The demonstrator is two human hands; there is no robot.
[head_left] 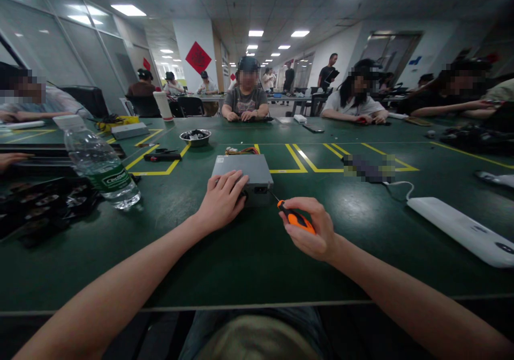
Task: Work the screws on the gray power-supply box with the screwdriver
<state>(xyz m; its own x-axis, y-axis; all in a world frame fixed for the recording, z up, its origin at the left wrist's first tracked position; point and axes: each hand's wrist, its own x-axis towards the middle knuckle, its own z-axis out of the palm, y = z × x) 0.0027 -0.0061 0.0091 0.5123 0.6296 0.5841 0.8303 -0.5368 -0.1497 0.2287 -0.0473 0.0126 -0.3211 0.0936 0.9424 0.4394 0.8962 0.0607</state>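
A grey metal box (252,168) with a power socket in its near side lies on the green table (241,274), and coloured wires (243,150) come out behind it. My left hand (225,198) rests on the box's left part, its fingers spread over the top and front edge. Held in my right hand (315,229) is an orange and black screwdriver (297,220), the fingers wrapped round its handle. The screwdriver's thin shaft points up and left to the near right corner of the box. Its tip is too small to make out clearly.
On the left stand a tilted water bottle (106,170) and black parts (36,205). A metal bowl (195,138) of small parts is beyond the box. To the right lie a dark phone (367,168), a cable and a white device (458,229). People sit across the table.
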